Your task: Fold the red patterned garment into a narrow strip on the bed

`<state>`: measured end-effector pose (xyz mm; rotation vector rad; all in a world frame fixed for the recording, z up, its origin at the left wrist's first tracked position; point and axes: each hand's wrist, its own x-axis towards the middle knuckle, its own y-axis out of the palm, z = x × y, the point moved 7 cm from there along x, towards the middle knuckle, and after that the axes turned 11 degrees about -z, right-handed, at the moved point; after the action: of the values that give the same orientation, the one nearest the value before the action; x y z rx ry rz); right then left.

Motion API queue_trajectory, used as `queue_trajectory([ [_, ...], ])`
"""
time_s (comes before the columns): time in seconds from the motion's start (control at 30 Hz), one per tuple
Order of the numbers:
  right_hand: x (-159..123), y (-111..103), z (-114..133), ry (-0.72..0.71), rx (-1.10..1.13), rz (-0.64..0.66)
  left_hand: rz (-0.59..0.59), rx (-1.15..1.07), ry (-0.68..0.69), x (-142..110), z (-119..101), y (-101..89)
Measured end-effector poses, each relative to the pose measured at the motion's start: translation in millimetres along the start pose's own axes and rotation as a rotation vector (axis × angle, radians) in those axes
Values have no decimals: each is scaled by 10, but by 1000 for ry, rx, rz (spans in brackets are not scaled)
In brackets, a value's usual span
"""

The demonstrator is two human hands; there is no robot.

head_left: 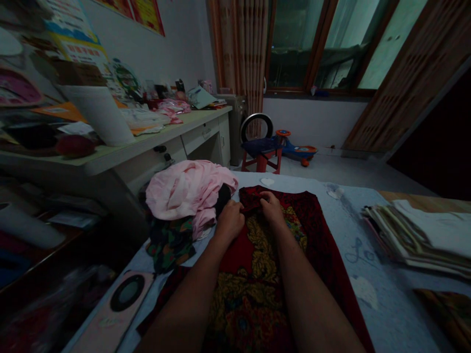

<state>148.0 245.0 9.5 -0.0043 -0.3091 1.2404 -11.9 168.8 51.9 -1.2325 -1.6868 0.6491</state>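
Garment (263, 264) before me: dark red cloth, black figuring dense along its right side; gold leaf scrollwork outlined in black runs down the middle, beside a plain red patch; multicoloured motifs show at upper right and low centre. Pose: spread largely flat on the pale blue sheet (336, 228), far edge roughly crosswise to me, right edge slanting outward toward me; near part passes under my forearms, so partly hidden. At the far end, left of centre, I pinch a dark patterned portion between my left hand (232, 219) and right hand (273, 210).
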Motion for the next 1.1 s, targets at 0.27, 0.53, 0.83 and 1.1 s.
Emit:
queue_trajectory([
  [0.27,-208,331,53,281,544,224,-40,-321,-59,-18,48,163],
  [0.53,-245,403,61,226,576,262,-101,-302,-254,124,260,98],
  [0.83,-269,232,120,-272,-612,185,-239,-565,-338,166,352,15],
  [1.1,-517,459,100,-466,-873,421,-350,-548,-176,218,267,-116],
])
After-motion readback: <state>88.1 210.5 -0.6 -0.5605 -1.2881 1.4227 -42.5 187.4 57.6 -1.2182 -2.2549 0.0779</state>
